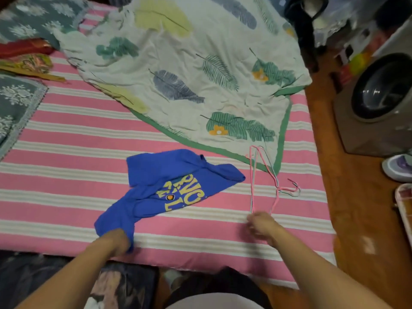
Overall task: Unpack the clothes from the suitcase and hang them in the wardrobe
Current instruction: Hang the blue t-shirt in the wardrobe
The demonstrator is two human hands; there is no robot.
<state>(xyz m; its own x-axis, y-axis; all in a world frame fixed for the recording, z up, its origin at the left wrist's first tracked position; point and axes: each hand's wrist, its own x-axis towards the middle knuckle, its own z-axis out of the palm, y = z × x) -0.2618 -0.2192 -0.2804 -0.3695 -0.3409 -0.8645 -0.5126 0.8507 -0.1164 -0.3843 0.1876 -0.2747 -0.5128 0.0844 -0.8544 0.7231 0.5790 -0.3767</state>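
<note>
Left hand (116,240) grips shirt (169,186) | striped bed (66,152) (quilt (189,74) rumpled)

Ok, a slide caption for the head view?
Left hand grips blue T-shirt; right hand grips wire hangers on striped bed.

I'm seeing soft, even indoor light falling on the bed (66,152), with no hard shadows or glare. The right hand (262,225) is smearing with motion blur (the frame is soft overall), and the wide lens is bending the edges.
</note>
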